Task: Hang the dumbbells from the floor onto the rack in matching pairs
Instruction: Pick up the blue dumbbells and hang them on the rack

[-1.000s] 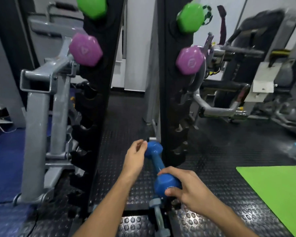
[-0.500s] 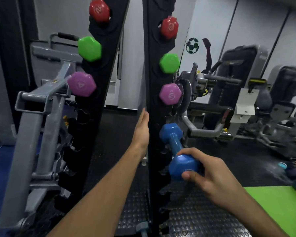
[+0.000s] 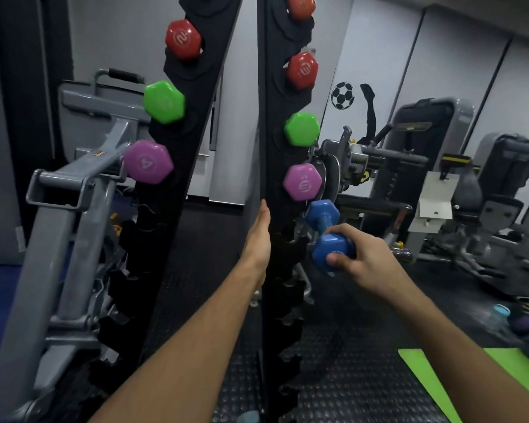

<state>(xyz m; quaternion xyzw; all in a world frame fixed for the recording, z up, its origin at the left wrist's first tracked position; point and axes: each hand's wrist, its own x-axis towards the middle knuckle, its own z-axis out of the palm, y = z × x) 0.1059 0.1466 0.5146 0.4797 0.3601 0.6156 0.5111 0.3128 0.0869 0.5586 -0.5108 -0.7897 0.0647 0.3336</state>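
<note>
A gym room with pale walls, black studded rubber flooring and a green mat at the lower right; a black two-post dumbbell rack stands in front.

On the left post hang one red dumbbell, one green dumbbell and one purple dumbbell; the right post carries two red ends, one green end and one purple end. One blue dumbbell is held just beside the right post, below the purple end, its far head near an empty cradle; whether it touches the rack is hard to tell. The right hand grips its near head, fingers curled round it. The left hand lies flat against the right post's inner edge, fingers straight. Grey weight machines stand to either side.
</note>
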